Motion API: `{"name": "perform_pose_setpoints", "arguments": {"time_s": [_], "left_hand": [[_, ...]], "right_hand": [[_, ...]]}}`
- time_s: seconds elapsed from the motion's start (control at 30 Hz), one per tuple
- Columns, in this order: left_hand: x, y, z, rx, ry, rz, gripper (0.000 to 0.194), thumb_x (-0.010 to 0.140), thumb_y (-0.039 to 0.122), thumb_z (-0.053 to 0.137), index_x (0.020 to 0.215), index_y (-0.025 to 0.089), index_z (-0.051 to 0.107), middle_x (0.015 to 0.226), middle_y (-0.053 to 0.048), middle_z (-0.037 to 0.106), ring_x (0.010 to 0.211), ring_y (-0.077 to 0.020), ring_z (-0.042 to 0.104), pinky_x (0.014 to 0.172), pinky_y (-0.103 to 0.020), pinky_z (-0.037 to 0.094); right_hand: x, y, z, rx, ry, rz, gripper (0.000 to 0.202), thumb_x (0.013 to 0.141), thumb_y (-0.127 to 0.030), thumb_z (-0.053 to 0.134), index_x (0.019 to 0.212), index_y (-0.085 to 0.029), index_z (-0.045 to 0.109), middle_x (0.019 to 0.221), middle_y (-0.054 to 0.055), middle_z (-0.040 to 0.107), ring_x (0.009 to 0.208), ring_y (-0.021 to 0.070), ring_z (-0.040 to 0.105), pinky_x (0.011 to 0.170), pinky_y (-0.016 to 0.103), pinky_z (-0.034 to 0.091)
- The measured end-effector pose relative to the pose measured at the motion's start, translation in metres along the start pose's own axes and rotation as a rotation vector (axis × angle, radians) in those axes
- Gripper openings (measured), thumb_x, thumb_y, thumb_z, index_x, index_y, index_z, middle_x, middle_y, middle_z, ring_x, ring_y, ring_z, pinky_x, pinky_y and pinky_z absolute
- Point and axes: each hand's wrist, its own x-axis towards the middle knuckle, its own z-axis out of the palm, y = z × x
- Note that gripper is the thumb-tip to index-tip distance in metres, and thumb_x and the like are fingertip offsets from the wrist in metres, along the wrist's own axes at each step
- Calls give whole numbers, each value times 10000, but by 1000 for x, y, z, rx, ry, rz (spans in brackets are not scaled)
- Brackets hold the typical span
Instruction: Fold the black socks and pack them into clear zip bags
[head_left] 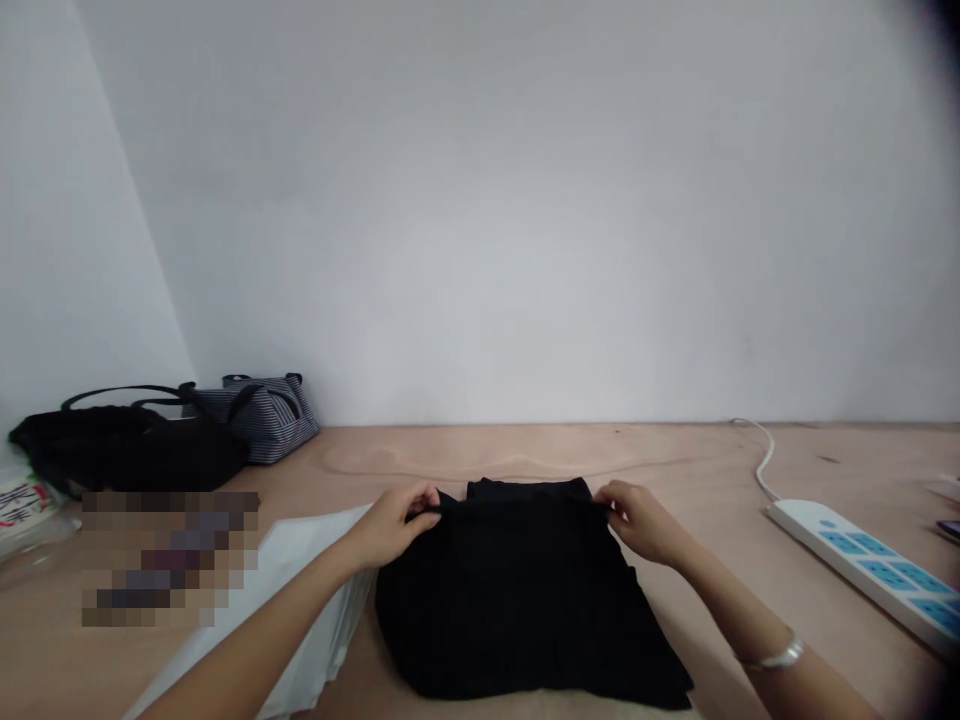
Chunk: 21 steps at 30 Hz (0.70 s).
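Observation:
A piece of black cloth (525,600), perhaps a garment, lies partly folded on the wooden table (720,640) in front of me. My left hand (397,520) pinches its far left corner between thumb and fingers. At the far right corner, my right hand (637,517) grips the same edge, with a silver bracelet (784,652) on that wrist. The edge between the hands is stretched fairly straight. Behind it a further fold of the black cloth shows. The near part rests on the table, its lower right corner spread outward.
A stack of white sheets or bags (300,560) lies under my left forearm. Back left are a black bag (127,450) and a striped bag (274,415). A blurred-out patch (176,560) covers something nearby. At right lies a white power strip (862,570) with its cable (765,460).

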Motion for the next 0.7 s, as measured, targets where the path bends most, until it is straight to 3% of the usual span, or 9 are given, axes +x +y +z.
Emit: {"name": "perform_pose_setpoints", "arguments": {"time_s": [0.07,0.13,0.2,0.27,0.33,0.4,0.5,0.6,0.7], "left_hand": [[-26,7,-12,-53,-139,27,75,720,215,538,791,198,555,722,54,609,699,-123,581,637,-214,441],[-46,17,-19,-176,-446,40,156,680,217,582,835,221,583,798,51,630,760,-136,591,661,-217,449],[-56,28,-18,-193,-547,61,248,669,244,611,917,257,597,890,44,634,831,-147,586,713,-230,450],[-58,38,-8,-85,-396,95,252,722,290,578,973,283,595,962,32,627,890,-155,569,781,-256,435],[-54,43,13,89,-161,107,267,809,349,478,1052,297,575,1101,4,588,1016,-180,522,888,-318,382],[-51,41,38,269,-3,79,378,857,439,379,1199,315,481,1291,-30,460,1183,-234,393,982,-421,277],[-53,29,71,440,-14,33,530,849,565,293,1323,327,298,1379,-75,337,1268,-298,252,992,-524,203],[-58,18,89,500,-42,47,576,849,593,246,1351,313,208,1380,-90,324,1280,-279,228,1010,-514,177],[-60,14,91,521,-31,57,583,853,591,243,1357,305,182,1381,-96,318,1279,-273,229,1014,-509,178]], "right_hand": [[-29,2,-18,150,-175,-67,278,645,-44,437,776,-221,607,721,-29,609,651,111,554,587,190,400],[-53,0,-32,303,-427,-53,232,634,-103,517,801,-235,611,669,-42,613,578,110,544,502,188,376],[-64,-10,-40,342,-534,-35,192,612,-206,626,802,-237,619,692,-31,630,560,116,542,458,193,350],[-61,-28,-39,316,-462,-32,149,657,-317,633,772,-223,623,677,-10,632,561,126,543,461,205,354],[-52,-50,-26,269,-268,-31,200,783,-367,504,776,-207,624,674,19,632,601,143,559,532,237,398],[-45,-70,-4,181,-75,-81,284,815,-415,461,928,-213,625,933,74,638,842,206,572,732,321,425],[-45,-85,34,103,-127,-200,526,842,-533,346,1300,-276,371,1357,89,358,1237,320,280,959,532,231],[-51,-86,60,69,-228,-189,606,843,-579,279,1371,-308,154,1424,78,188,1286,350,113,956,633,93],[-53,-84,65,65,-265,-182,619,843,-582,277,1373,-307,113,1428,74,149,1287,352,88,953,647,73]]}}
